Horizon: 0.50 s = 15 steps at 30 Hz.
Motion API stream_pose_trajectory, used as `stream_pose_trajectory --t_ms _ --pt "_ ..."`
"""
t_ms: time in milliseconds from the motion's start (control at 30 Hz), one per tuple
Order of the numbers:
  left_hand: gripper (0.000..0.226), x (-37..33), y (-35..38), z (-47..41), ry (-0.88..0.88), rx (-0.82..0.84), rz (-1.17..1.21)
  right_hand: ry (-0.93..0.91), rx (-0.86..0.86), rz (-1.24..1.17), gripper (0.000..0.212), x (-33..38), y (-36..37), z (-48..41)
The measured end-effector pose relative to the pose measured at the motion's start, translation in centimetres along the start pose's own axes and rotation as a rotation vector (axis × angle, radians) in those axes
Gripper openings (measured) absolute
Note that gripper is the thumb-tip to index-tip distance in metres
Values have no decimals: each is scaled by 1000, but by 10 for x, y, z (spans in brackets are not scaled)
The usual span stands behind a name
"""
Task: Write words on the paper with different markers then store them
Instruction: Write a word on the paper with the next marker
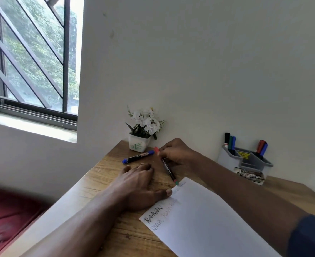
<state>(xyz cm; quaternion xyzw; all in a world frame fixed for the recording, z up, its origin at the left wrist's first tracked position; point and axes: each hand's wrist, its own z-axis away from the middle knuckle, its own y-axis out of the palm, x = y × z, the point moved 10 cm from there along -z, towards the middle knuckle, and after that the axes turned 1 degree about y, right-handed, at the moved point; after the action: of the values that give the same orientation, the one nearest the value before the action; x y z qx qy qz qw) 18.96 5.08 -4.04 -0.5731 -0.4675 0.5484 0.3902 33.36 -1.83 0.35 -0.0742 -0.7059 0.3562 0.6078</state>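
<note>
Paper sits at the counter's near edge, left hand flat and empty beside it, right hand pinching the red-capped marker whose length points back toward the sheet.

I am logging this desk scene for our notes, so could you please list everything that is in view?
White sheet of paper: one, handwritten words along its left edge, near side of the desk.
Blue-capped black marker: one, lying on the desk before the flower pot.
Green-ended black marker: one, lying by the paper's far corner.
Small red piece: one, at the right hand's fingertips; too blurred to identify.
White pot of white flowers: one, far desk corner.
Grey plastic organiser: one, right of the desk, holding five markers: black, green, two blue, red.
Wooden desk: one, brown.
Barred window: one, left.
Left hand: flat on the desk.
Right hand: pinching the red piece.
</note>
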Motion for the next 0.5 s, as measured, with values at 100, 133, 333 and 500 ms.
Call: stream_pose_trajectory --t_ms 100,133,333,500 --pt "96 -3 -5 1 10 -28 31 -135 -33 -209 8 15 -31 34" --pt "93 -3 -8 1 13 -45 46 -208 -58 -201 11 21 -44 49" --pt "67 -19 -51 23 148 -478 168 -471 -159 122 22 10 -68 133" --pt "51 -47 -56 41 292 -573 44 -580 -175 221 18 -22 -46 151"
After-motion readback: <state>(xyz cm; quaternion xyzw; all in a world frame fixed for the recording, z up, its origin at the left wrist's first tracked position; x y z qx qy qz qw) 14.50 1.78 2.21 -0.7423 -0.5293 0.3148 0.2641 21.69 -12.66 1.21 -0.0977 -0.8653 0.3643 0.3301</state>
